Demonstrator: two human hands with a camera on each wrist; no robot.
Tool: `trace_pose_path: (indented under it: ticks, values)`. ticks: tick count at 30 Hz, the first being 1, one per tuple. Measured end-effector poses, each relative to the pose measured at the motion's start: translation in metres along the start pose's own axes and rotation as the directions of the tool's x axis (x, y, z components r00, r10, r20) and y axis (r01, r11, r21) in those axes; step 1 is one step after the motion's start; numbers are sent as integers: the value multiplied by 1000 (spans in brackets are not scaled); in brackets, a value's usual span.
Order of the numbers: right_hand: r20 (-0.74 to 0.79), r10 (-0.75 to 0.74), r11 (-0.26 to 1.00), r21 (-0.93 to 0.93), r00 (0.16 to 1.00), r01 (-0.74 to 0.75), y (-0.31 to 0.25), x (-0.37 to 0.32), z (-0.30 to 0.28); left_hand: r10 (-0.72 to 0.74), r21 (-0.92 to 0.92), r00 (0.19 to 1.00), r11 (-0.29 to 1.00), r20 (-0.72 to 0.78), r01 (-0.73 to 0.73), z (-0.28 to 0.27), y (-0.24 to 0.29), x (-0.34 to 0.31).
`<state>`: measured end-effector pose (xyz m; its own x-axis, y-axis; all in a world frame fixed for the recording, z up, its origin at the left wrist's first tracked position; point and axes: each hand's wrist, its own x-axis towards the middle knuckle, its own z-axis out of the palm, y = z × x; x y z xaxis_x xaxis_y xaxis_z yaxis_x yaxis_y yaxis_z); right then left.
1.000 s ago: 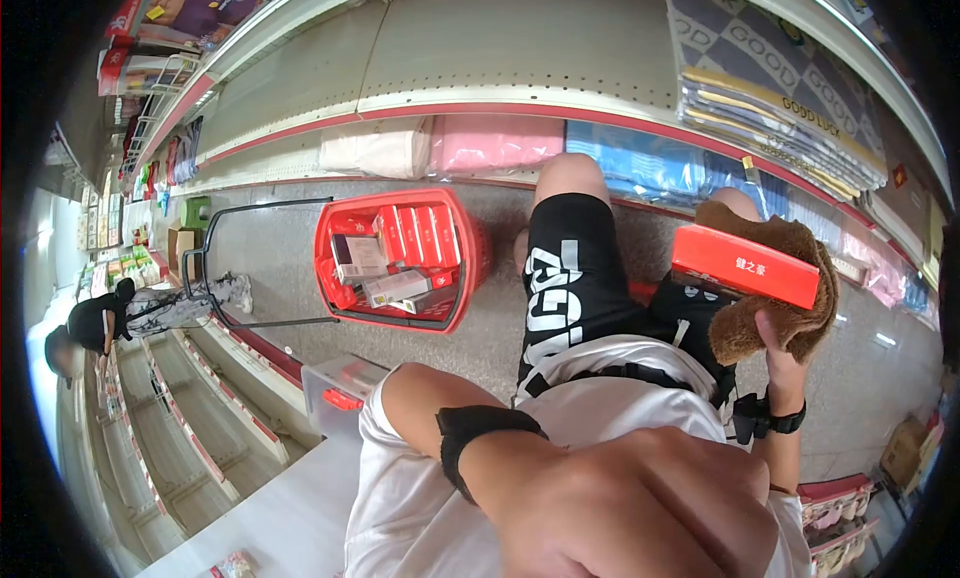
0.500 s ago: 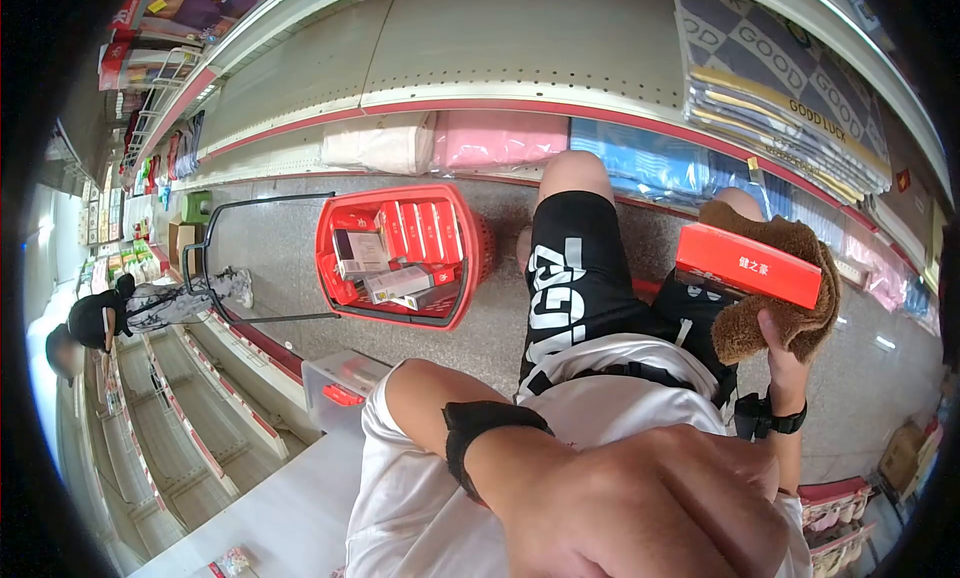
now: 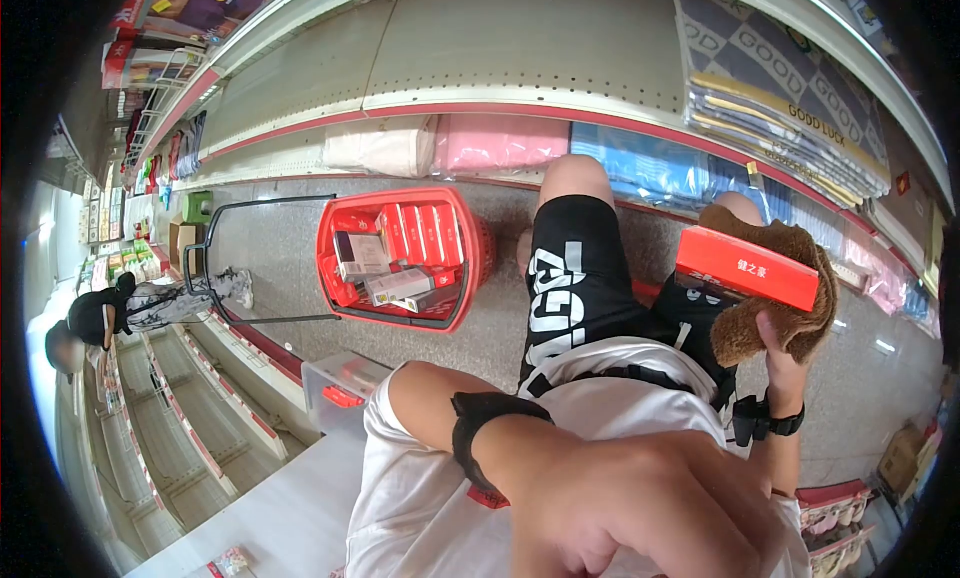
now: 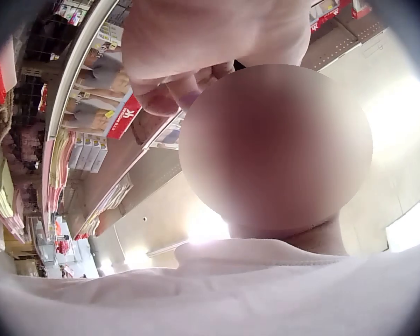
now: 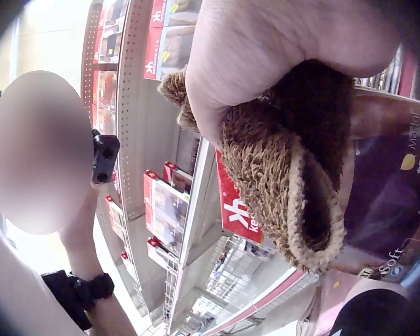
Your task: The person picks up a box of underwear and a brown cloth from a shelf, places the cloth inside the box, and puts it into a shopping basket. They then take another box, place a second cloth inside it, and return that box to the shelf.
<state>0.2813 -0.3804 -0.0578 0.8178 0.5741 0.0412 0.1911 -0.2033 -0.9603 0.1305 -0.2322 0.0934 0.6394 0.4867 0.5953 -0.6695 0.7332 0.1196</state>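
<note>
My right hand point(image 3: 787, 363) grips a folded brown fluffy towel point(image 3: 738, 338) over my lap, thumb up along its near side. A red box point(image 3: 750, 266) with white characters on its side lies against the towel, its long edge right at my thumb. In the right wrist view, the towel point(image 5: 280, 175) hangs folded out of my fingers. My left hand point(image 3: 650, 503) is raised close before my face, with fingers loosely curled. The left wrist view shows some of its fingers point(image 4: 161, 105) next to the blurred face, and nothing shows in them.
A red shopping basket point(image 3: 480, 233) with several boxes stands on the floor to the left, its black handle folded out. Ahead run shelves point(image 3: 520, 53) with bagged towels point(image 3: 500, 143). A clear plastic bin point(image 3: 335, 383) stands nearby. Another person point(image 3: 95, 318) is farther left.
My left hand has turned and shifted slightly in front of my face, its fingers bending more. The right hand with the towel and red box stays nearly still.
</note>
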Motion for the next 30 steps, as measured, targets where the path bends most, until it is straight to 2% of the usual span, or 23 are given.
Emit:
trace_pose_path:
  ticks: [2,4,8,10,14,16,19,22,24,26,28,30]
  values:
    - [-1,-13,1000,-3,1000,13,0,0,0,50,-36,998,998,46,-48,2,2,-2]
    - [-1,-25,1000,-1,1000,25,1,-1,1,-257,-147,966,957,-16,252,10,14,-6]
    - [-19,15,1000,24,1000,-14,6,-3,-1,-212,-176,977,961,28,214,5,13,-1]
    - [-20,13,1000,11,1000,-13,6,-4,-2,-285,-269,956,917,71,293,4,16,-2]
    - [-14,27,999,31,1000,-26,10,-6,-3,-266,-290,961,916,77,277,4,13,-2]
    - [-12,23,999,23,1000,-23,14,-7,-5,-194,-295,980,934,51,200,7,8,-5]
    - [-32,43,999,30,999,-42,18,-9,-5,-170,-278,984,944,54,178,7,8,-4]
    - [-33,93,993,79,995,-90,17,-10,-5,-204,-287,979,937,19,200,10,11,-5]
    - [-16,-68,997,43,998,69,14,-9,-3,-217,-272,976,938,24,215,9,14,-3]
    - [-17,-81,996,24,997,82,14,-8,-3,-230,-258,973,938,28,230,6,13,2]
    - [-16,-95,995,8,995,95,14,-8,-2,-86,-217,991,970,100,107,0,8,11]
    - [-9,-106,994,-7,994,106,14,-7,-2,-119,-221,991,967,57,128,6,9,3]
